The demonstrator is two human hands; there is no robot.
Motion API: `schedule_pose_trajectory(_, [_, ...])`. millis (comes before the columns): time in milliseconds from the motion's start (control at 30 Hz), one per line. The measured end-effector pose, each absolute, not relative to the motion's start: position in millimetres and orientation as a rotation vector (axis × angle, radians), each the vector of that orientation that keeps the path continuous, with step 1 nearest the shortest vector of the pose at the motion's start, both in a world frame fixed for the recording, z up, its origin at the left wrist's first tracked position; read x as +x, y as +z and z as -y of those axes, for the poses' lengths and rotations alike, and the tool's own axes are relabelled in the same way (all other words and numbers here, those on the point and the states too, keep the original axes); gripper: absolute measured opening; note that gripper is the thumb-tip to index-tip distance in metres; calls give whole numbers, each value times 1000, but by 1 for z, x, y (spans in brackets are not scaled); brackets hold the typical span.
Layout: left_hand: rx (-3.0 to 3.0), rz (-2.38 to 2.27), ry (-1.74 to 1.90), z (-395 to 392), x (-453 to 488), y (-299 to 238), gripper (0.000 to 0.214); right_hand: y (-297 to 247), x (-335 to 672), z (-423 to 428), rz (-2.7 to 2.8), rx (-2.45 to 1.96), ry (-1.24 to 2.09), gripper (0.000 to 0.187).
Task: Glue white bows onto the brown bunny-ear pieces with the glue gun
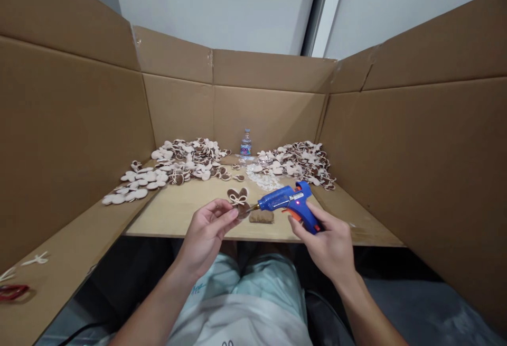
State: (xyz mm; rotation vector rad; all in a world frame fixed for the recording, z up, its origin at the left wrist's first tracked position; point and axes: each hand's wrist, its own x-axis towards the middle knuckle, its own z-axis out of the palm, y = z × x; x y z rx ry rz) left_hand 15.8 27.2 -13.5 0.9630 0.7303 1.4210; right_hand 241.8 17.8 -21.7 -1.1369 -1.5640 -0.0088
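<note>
Between the fingertips of my left hand (212,230) is a brown bunny-shaped patch (241,208) with a cream bow across its middle. My right hand (328,237) grips a blue glue gun (289,198) with an orange trigger and a lit red light. The gun's metal nozzle (253,208) points left and meets the lower part of the patch, or lies just in front of it; which one I cannot tell. Below the nozzle, a brown fuzzy block (262,217) rests on the board (178,214).
Piles of white and brown patches lie at the back left (190,158) and back right (297,161). Between them stands a water bottle (246,143), near scattered white pieces (263,178). Cardboard walls (269,71) surround the board. Red-handled scissors (13,292) and a cream bow (35,259) lie far left.
</note>
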Motion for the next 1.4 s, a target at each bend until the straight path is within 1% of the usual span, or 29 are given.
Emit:
schedule_pose_trajectory(233, [981, -729, 1426, -26, 16, -12, 19, -23, 243, -20, 1548, -1134, -76, 29])
schedule_pose_trajectory(433, [973, -737, 1438, -26, 16, -12, 19, -25, 246, -20, 1539, -1139, -141, 27])
schedule_pose_trajectory(533, [971, -739, 1446, -27, 16, -13, 20, -24, 248, -20, 1525, -1156, -121, 28])
schedule_pose_trajectory(633, [969, -741, 1452, -29, 15, -14, 20, -17, 250, -19, 1493, -1218, 12, 31])
schedule_pose_trajectory(833, [992, -811, 1470, -39, 15, -19, 22, -8, 259, -21, 1452, -1171, 595, 32])
schedule_pose_trajectory(933, [1034, -887, 1522, -48, 12, -26, 22, -13, 266, -33, 1443, -1141, 734, 36])
schedule_pose_trajectory(1000, [1077, -934, 1559, -54, 8, -31, 22, -19, 272, -45, 1492, -1245, 636, 38])
schedule_pose_trajectory(1133, [1118, -967, 1627, -62, 2, -34, 23, -36, 283, -75, 1583, -1668, 284, 34])
schedule_pose_trajectory(1233, [1087, -929, 1697, -60, -2, -26, 26, -56, 289, -94, 1595, -1806, 260, 29])
schedule_pose_trajectory(1400, [1034, -850, 1859, -52, -12, -6, 30, -85, 295, -109, 1651, -1933, 278, 26])
